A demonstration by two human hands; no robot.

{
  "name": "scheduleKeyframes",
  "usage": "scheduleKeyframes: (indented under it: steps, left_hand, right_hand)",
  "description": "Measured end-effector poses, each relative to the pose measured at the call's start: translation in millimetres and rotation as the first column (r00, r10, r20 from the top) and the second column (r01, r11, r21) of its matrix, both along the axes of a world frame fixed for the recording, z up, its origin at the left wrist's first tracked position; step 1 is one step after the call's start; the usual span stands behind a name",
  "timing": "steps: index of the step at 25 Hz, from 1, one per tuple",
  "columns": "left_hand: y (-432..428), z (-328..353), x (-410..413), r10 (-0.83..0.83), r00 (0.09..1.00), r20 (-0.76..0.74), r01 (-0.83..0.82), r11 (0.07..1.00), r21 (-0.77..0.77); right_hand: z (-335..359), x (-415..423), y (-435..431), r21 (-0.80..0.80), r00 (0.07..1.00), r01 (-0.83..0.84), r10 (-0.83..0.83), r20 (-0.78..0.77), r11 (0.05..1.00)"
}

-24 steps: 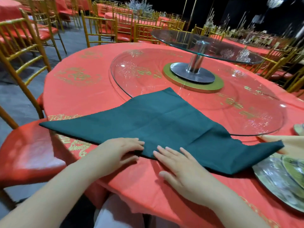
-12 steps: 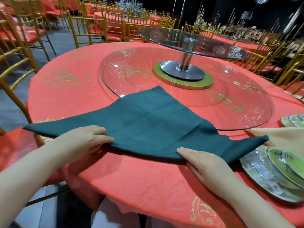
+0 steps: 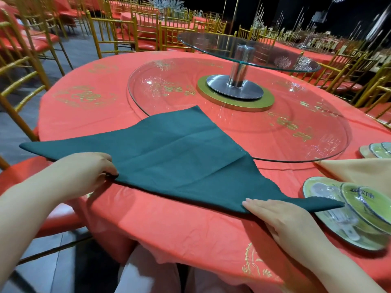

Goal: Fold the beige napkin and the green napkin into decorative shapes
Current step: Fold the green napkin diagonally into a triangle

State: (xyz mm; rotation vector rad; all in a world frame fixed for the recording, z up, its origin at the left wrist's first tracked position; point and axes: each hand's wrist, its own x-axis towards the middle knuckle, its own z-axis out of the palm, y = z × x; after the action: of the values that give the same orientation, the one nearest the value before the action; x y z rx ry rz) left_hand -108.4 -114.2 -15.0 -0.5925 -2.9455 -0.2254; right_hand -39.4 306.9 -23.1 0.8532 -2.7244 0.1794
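The green napkin (image 3: 179, 157) lies folded into a wide triangle on the red tablecloth (image 3: 169, 225). Its long folded edge faces me and its far tip rests on the glass turntable. My left hand (image 3: 84, 174) pinches the folded edge near the left end, fingers curled over the cloth. Toward the right corner, my right hand (image 3: 281, 218) lies flat on the same edge, fingers straight and pressing down. Only a part of the beige napkin (image 3: 357, 170) shows, lying flat at the right beside the plates.
A large glass turntable (image 3: 296, 144) with a raised glass tier (image 3: 243, 49) fills the table's middle. Stacked green-rimmed plates (image 3: 330, 220) sit at the right, under the green napkin's tip. Gold chairs (image 3: 19, 81) with red seats surround the table; one red seat is at my left.
My hands have slid apart along the napkin's folded edge, the left one leftward and the right one rightward. The left hand now pinches the edge.
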Motion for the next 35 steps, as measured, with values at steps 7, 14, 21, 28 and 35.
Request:
scheduleKeyframes:
  steps: [7,14,21,28,35]
  left_hand:
    - [123,-9,26,-0.074,0.972,0.223,0.060,0.996,0.069]
    - [136,-31,25,0.053,0.981,0.187,-0.038,0.996,-0.083]
    - [138,-30,25,0.068,0.980,0.185,-0.053,0.995,-0.087]
    - [138,-30,24,0.131,0.964,0.231,-0.110,0.989,-0.101]
    - [138,-28,21,0.206,0.935,0.289,-0.166,0.974,-0.156]
  right_hand:
    - [-10,12,-5,0.051,0.999,0.001,0.001,-0.035,0.999]
    - [-22,42,24,0.197,0.961,0.236,-0.258,0.099,0.952]
    - [-17,55,11,0.234,0.940,0.269,-0.308,0.148,0.934]
    - [6,19,-119,0.109,0.937,0.049,-0.083,0.338,0.993]
    - [-3,29,-75,0.250,0.872,0.138,-0.237,0.427,0.958]
